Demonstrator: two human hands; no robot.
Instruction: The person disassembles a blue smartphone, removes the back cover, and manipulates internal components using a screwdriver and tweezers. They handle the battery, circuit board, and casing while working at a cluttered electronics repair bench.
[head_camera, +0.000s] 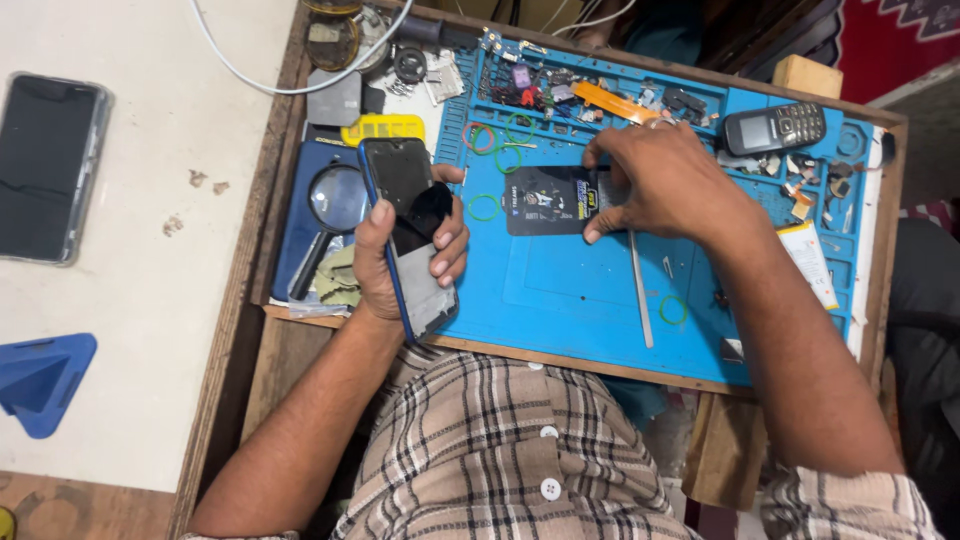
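My left hand (385, 262) grips a blue-edged smartphone (405, 215) upright on its side edge, its dark screen partly lifted from the frame. My right hand (655, 180) presses down on a flat black packet (550, 200) lying on the blue repair mat (580, 290), with fingers at the packet's top and right edges. A thin metal pry tool (640, 290) lies on the mat just below my right hand. Several green rubber bands (484, 207) are scattered on the mat between the two hands.
A magnifying glass (335, 200) lies on a dark blue pad left of the phone. A small keypad phone (775, 127) and small parts fill the mat's top trays. A second smartphone (45, 165) and a blue triangular stand (40, 380) rest on the white table at left.
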